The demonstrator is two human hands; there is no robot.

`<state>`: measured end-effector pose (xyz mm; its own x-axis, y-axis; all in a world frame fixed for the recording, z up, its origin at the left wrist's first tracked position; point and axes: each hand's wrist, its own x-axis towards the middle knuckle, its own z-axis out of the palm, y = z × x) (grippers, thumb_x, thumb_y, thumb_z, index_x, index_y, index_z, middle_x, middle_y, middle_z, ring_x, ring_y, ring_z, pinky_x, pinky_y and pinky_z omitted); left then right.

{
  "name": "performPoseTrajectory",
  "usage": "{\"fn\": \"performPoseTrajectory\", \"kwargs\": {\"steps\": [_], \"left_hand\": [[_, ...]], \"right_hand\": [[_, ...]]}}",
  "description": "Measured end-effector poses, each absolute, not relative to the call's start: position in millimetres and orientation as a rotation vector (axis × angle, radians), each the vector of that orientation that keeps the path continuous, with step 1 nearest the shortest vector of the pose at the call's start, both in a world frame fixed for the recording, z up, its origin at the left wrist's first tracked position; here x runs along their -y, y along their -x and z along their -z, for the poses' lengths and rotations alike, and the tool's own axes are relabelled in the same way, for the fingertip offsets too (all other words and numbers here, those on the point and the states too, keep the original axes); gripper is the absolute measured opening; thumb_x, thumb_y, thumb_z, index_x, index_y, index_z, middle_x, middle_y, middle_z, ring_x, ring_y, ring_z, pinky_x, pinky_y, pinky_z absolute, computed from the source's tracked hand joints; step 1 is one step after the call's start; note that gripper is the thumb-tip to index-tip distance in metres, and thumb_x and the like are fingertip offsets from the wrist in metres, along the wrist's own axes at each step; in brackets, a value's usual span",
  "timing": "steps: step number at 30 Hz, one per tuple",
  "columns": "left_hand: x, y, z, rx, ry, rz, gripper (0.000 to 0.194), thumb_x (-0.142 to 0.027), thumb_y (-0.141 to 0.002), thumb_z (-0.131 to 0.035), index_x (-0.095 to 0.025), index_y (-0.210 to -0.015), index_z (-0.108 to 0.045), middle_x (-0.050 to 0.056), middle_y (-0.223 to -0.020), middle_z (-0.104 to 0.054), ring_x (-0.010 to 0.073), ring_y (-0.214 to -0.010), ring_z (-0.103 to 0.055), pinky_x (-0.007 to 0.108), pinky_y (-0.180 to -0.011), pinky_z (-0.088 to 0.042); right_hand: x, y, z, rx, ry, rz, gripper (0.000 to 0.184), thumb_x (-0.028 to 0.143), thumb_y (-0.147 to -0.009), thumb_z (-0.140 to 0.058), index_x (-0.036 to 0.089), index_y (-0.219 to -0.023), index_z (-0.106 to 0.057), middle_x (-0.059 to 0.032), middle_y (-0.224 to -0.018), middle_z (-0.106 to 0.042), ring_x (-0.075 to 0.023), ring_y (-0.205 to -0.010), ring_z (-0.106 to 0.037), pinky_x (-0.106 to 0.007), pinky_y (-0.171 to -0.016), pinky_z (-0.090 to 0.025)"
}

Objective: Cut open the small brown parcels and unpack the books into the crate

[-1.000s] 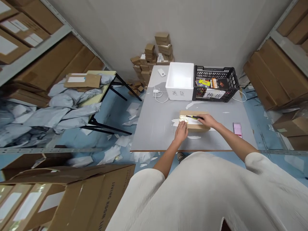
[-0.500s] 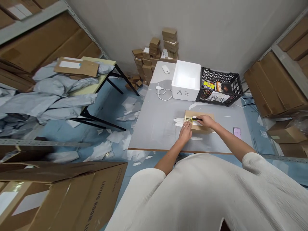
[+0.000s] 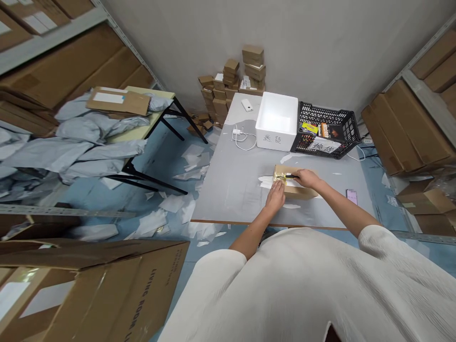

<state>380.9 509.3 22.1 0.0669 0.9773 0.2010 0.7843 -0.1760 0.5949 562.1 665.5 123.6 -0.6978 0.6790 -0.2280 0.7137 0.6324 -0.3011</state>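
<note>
A small brown cardboard box [image 3: 301, 192] lies on the grey table, with shiny tape across its left end and a white label on top. My left hand [image 3: 275, 196] holds it at the near left edge, fingers over the taped top. In my right hand [image 3: 308, 178], closed around its handle, is a black and yellow box cutter [image 3: 291, 176]. The cutter points left over the top of the box, reaching the tape near my left fingers. Whether its tip is in the tape is too small to tell.
Behind the box stand a white foam bin [image 3: 277, 122] and a black plastic crate [image 3: 326, 128] with small packages. A phone [image 3: 351, 196] lies at the right, a white phone [image 3: 247, 105] and a charger cable [image 3: 245, 142] at the back left. Grey mailing bags [image 3: 89, 128] fill a side table.
The view has swung slightly left, then settled. The box cutter's tip has moved a little left across the taped end. My left hand stays on the box.
</note>
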Motion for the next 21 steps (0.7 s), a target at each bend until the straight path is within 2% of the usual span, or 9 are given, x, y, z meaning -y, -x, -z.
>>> {"fn": "performPoseTrajectory", "kwargs": {"steps": [4,7,15,21], "left_hand": [[-509.5,-380.6,-24.1,-1.774,-2.018,-0.828,0.068,-0.011,-0.094,-0.051,-0.015,-0.162,-0.053,0.019,-0.165,-0.057,0.0347,-0.163,-0.045,0.064,-0.137,-0.035],[-510.4,-380.6,-26.0,-1.775,-2.024,-0.830,0.064,-0.012,-0.096,-0.051,-0.014,-0.160,-0.054,0.020,-0.164,-0.058,0.0345,-0.161,-0.047,0.062,-0.138,-0.035],[-513.9,-383.1,-31.3,-1.897,-2.065,-0.747,0.051,-0.017,-0.103,-0.048,-0.018,-0.153,-0.059,0.018,-0.157,-0.063,0.0326,-0.155,-0.054,0.055,-0.135,-0.042],[-515.1,-383.2,-38.5,-1.933,-2.072,-0.652,0.048,-0.015,-0.104,-0.047,-0.019,-0.149,-0.061,0.018,-0.156,-0.062,0.0328,-0.153,-0.054,0.052,-0.133,-0.043]], "right_hand": [[-661.7,-567.5,-129.1,-2.700,-1.181,0.443,0.031,0.039,-0.108,-0.061,0.029,-0.127,-0.083,-0.0110,-0.118,-0.082,-0.0319,-0.112,-0.074,-0.037,-0.092,-0.055],[-658.7,-573.1,-134.9,-2.651,-1.175,0.369,0.034,0.035,-0.108,-0.058,0.029,-0.131,-0.082,-0.0118,-0.121,-0.082,-0.0331,-0.113,-0.074,-0.037,-0.089,-0.055],[-654.3,-575.6,-154.9,-2.502,-1.164,0.305,0.039,0.034,-0.111,-0.052,0.027,-0.141,-0.075,-0.0125,-0.132,-0.078,-0.0318,-0.122,-0.071,-0.035,-0.092,-0.052],[-656.8,-594.5,-163.5,-2.464,-1.186,0.308,0.036,0.030,-0.110,-0.052,0.026,-0.135,-0.077,-0.0124,-0.130,-0.078,-0.0312,-0.119,-0.071,-0.034,-0.088,-0.050]]}}
